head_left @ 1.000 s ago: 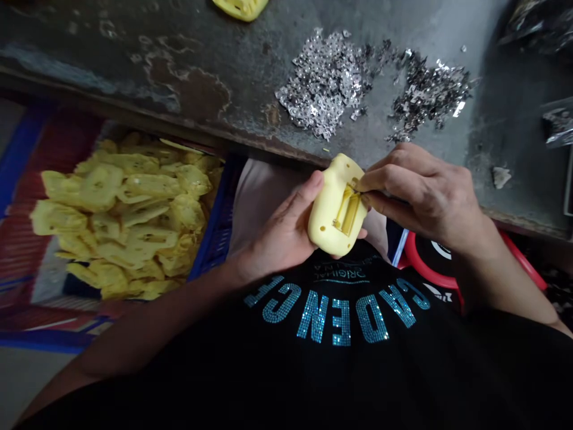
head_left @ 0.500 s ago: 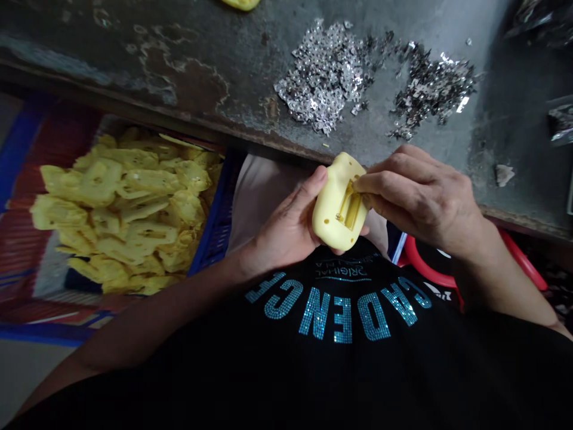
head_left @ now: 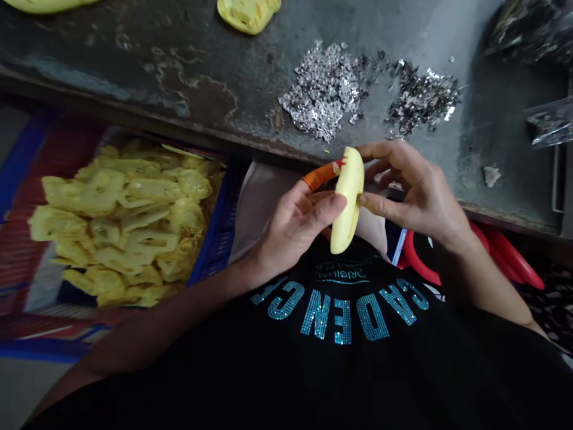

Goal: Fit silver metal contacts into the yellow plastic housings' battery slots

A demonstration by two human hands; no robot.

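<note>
One smooth yellow shell, notched, edge-on.

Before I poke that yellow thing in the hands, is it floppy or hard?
The yellow shell is probably stiff: it shows no sag between the fingers. Its smooth surface might feel slippery, and its rounded side could make it rock.

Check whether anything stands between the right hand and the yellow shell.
Nothing visible does: the right hand has its thumb against the side of the yellow shell, held in the left hand. The metal pieces lie beyond, on the table.
</note>
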